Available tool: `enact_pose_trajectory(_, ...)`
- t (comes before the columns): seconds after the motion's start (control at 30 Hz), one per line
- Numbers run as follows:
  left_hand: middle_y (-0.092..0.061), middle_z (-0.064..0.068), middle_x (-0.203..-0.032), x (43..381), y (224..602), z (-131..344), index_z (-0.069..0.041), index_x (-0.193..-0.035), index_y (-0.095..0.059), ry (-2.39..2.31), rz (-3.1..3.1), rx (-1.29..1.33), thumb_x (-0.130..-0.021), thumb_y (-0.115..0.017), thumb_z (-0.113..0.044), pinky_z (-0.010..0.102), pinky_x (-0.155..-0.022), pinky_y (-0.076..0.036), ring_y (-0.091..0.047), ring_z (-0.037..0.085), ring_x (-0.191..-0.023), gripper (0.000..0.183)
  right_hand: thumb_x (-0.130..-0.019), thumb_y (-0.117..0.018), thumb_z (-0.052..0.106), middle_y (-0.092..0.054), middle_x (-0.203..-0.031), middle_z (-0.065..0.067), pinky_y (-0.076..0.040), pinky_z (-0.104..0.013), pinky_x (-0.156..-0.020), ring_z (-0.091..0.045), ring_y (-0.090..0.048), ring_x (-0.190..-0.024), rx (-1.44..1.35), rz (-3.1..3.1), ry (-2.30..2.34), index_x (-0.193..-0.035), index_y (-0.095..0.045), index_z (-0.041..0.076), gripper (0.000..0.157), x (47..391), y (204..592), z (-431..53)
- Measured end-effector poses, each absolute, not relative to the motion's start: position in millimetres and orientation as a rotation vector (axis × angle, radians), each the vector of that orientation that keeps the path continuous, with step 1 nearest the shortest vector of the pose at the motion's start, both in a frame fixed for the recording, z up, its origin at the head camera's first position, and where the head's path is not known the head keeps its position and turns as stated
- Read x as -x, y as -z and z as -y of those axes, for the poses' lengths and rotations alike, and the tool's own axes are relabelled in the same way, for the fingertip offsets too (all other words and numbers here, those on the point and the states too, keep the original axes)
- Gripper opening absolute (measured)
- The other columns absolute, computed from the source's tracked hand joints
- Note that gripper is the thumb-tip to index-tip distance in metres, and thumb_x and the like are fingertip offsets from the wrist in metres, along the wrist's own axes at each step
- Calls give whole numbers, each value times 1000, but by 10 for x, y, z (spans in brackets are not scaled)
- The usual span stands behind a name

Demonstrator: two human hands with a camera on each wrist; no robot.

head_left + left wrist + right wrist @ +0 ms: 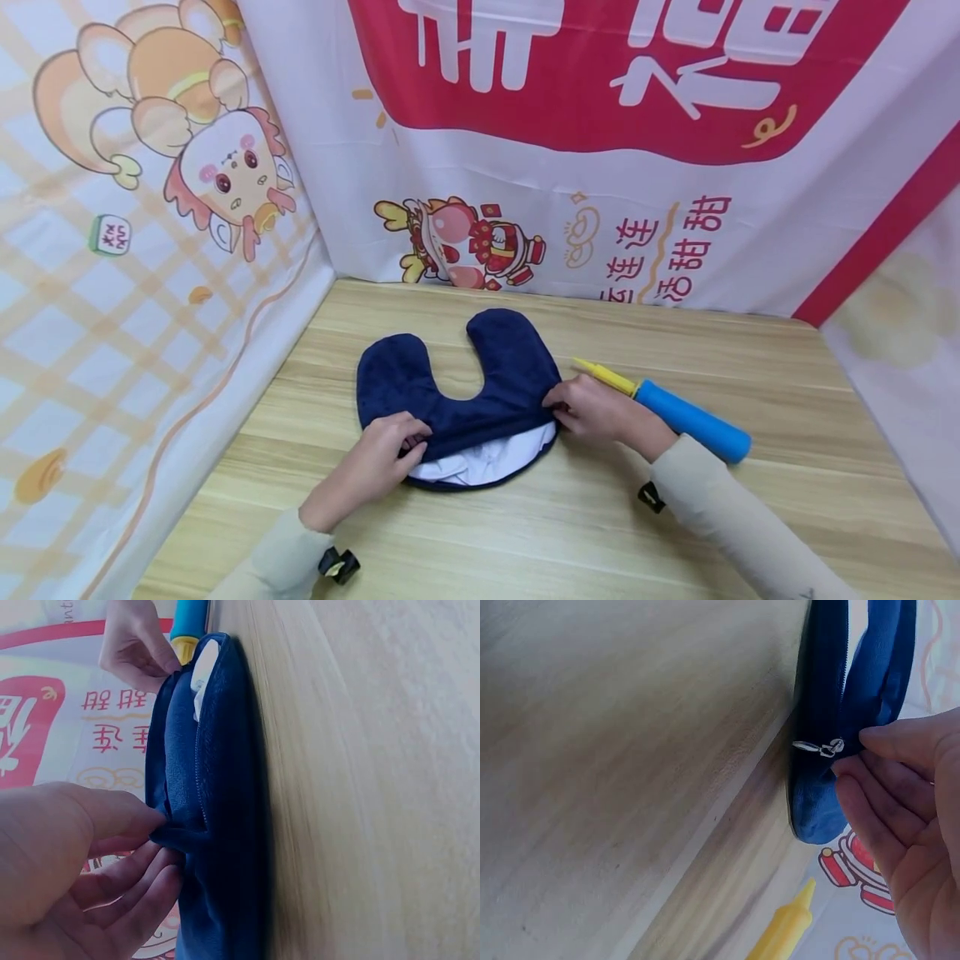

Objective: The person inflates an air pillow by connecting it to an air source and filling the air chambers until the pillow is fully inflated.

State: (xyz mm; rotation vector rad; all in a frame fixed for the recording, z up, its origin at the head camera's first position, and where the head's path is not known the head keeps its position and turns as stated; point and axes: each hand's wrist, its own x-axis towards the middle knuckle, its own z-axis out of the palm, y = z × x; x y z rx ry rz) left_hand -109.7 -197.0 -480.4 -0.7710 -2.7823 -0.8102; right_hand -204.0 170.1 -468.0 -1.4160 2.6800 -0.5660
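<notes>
A navy U-shaped neck pillow [517, 358] lies on the table, its two arms pointing away from me. Along its near curve the zipped cover gapes, showing white lining [487, 458] inside. My left hand [386, 454] pinches the upper edge of the opening at its left end, thumb against fingers in the left wrist view. On the other end, my right hand [588, 408] pinches the same edge between thumb and fingers. Beside those fingertips, a silver zipper pull [819, 748] shows in the right wrist view.
A blue hand pump [693, 421] with a yellow nozzle [607, 377] lies to the right, partly behind my right hand and forearm. Printed cloth hangs behind the wooden table [787, 400] and along its left and right sides.
</notes>
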Motion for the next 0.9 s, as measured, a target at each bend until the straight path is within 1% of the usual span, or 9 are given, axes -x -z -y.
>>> enact_pose_trajectory(0.23, -70, 0, -84, 1153, 4852, 1984, -5, -92, -77, 820, 2760, 709, -86, -81, 2, 20, -66, -56, -65, 5, -73, 10, -98, -72, 6, -81, -110, -9, -64, -30, -84, -18, -78, -101, 1258, -2678, 630, -113, -80, 4, 17, 2100, 4723, -1675)
enact_pose_trajectory(0.4, -69, 0, -82, 1187, 4882, 1997, -6, -89, -76, 805, 2763, 685, -85, -82, 4, 19, -65, -56, -64, 4, -71, 13, -100, -71, 7, -81, -110, -7, -64, -29, -82, -15, -77, -100, 1166, -2682, 658, -113, -80, 5, 16, 2141, 4744, -1657)
enact_pose_trajectory(0.53, -68, -1, -83, 1241, 4891, 2000, -7, -89, -75, 758, 2782, 654, -86, -82, 3, 20, -66, -56, -64, 5, -73, 13, -101, -70, 6, -81, -109, -7, -64, -30, -83, -15, -76, -99, 1102, -2704, 670, -112, -80, 5, 15, 2162, 4748, -1620)
enact_pose_trajectory(0.67, -66, -2, -80, 1274, 4876, 1984, -8, -86, -73, 710, 2780, 635, -84, -84, 5, 20, -66, -55, -62, 6, -72, 17, -101, -69, 5, -81, -107, -8, -64, -32, -84, -16, -76, -97, 1059, -2720, 678, -109, -80, 3, 14, 2166, 4741, -1563)
enact_pose_trajectory(0.8, -64, -3, -79, 1275, 4824, 1881, -9, -83, -70, 600, 2738, 747, -79, -83, 10, 25, -68, -55, -61, 9, -74, 23, -100, -71, 6, -81, -103, -7, -64, -32, -83, -15, -75, -94, 1033, -2734, 683, -106, -80, 4, 11, 2173, 4742, -1521)
enact_pose_trajectory(0.9, -67, -1, -84, 1259, 4781, 1741, -8, -87, -73, 568, 2712, 896, -80, -79, 12, 30, -73, -58, -64, 14, -80, 21, -99, -72, 6, -80, -99, -6, -63, -30, -79, -13, -74, -90, 1023, -2741, 688, -103, -80, 4, 9, 2180, 4752, -1508)
